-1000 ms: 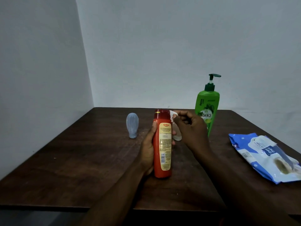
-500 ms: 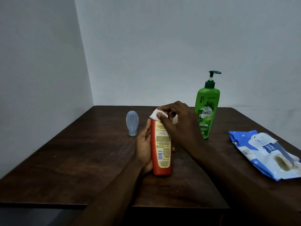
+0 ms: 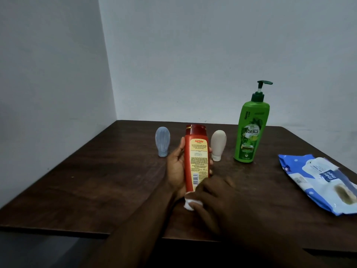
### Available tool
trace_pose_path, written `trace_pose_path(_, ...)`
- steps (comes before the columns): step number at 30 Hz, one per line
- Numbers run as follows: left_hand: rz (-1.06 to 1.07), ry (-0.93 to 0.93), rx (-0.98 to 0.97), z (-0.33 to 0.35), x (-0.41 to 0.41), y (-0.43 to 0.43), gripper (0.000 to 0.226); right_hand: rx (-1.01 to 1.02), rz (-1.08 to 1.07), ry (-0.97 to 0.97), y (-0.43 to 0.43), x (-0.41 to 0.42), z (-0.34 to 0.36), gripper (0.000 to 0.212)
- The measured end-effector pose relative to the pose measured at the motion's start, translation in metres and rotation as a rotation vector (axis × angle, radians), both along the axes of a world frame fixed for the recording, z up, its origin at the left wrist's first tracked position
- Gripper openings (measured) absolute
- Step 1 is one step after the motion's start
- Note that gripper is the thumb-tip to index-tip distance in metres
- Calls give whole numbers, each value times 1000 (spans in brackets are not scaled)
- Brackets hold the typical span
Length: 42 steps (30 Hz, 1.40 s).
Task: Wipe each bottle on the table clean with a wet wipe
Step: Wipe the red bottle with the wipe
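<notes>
Right hand (image 3: 214,198) drags pinched wipe (image 3: 188,204) from cap to base of red bottle (image 3: 197,151), gripped by left hand (image 3: 176,168); green bottle (image 3: 251,132), blue bottle (image 3: 162,141), beige bottle (image 3: 218,144) likely pending.

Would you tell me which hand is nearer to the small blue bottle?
Left. The left hand, gripping the red bottle, is just right of the small blue bottle; the right hand, pinching the wipe at the red bottle's base, is farther off.

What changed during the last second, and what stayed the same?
The right hand, pinching the wet wipe, moved down the red Karthika bottle from its cap to its base. The left hand still grips the bottle. The green Vatika bottle, blue-grey tube and wipes pack stayed put.
</notes>
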State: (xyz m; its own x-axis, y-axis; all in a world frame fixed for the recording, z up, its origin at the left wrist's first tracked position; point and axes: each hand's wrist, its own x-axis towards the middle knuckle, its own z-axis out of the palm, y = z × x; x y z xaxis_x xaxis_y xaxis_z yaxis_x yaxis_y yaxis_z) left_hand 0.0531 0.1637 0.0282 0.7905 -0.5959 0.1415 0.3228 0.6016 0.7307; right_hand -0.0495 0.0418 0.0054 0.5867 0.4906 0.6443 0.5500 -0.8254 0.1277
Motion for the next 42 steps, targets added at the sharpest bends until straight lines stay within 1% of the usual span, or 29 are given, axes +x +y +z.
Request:
trace_pose_path(1,-3,-4,3,-1,1,0,63,-18,11,3,-3,-3,-2,24)
trace_pose_path(3,-4,-8,-11,-2,3,0,64,12,19,6,-7,-6,-2,25)
trace_pose_path(7,-6,-5,-21,-4,7,1,65,245,-53,64,-16,6,14,26)
trace_pose_path(10,7,-51,29,-5,5,0,59,394,-108,23,-23,28,41,22)
trace_pose_path(14,30,-57,59,-5,5,1,60,494,-129,-82,-25,61,82,16)
trace_pose_path(18,21,-65,82,-2,4,1,63,620,-108,-57,-25,79,99,15)
trace_pose_path(22,76,-48,76,-3,6,4,64,594,-123,-65,-25,68,85,15)
trace_pose_path(27,153,-17,89,-2,5,6,53,521,-132,-11,-21,33,50,18)
trace_pose_path(30,163,37,55,-1,5,6,54,464,-115,97,-17,10,24,18)
trace_pose_path(32,162,32,59,-1,6,6,56,457,-130,139,-15,-5,7,16)
trace_pose_path(33,166,24,62,-2,7,5,57,460,-136,144,-14,-11,2,19)
trace_pose_path(35,176,13,61,-4,8,5,58,482,-173,199,-14,-19,-1,24)
trace_pose_path(36,175,14,59,-4,8,5,58,476,-178,261,-15,-19,1,27)
trace_pose_path(37,171,14,60,-3,8,4,57,468,-160,314,-16,-18,6,25)
trace_pose_path(39,165,15,61,-1,6,4,55,445,-127,285,-18,-9,19,19)
trace_pose_path(42,166,-6,42,0,4,4,48,510,-114,132,-21,15,42,20)
